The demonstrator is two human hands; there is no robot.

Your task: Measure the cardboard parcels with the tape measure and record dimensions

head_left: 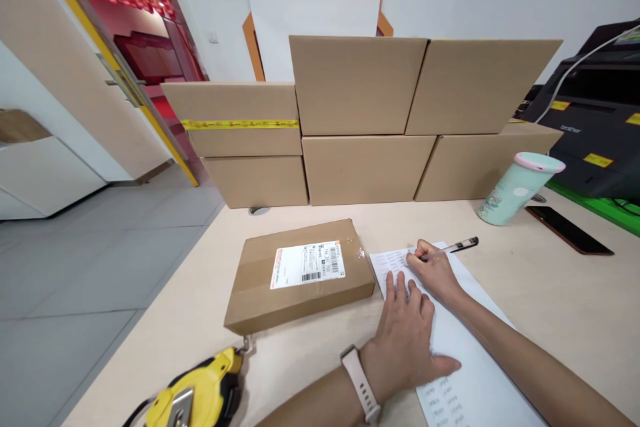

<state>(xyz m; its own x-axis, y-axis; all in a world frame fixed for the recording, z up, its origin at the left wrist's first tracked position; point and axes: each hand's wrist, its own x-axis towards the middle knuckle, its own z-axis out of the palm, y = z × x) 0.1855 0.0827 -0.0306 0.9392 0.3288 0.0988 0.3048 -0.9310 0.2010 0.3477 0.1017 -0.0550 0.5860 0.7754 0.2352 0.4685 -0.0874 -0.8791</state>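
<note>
Right hand (436, 272) is clamped on a pen (465, 245); paper (467, 383) is touched by the left hand (404, 340), spread wide. Printer (597, 107) is marked "brother"; parcel label (307, 264) is barcoded.

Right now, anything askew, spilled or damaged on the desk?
No spills or damage visible. The labelled parcel sits skewed to the stacked cardboard boxes. The mint tumbler seems to lean, though its base looks planted, so probably wide-angle distortion. The paper lies flat under the left hand.
</note>
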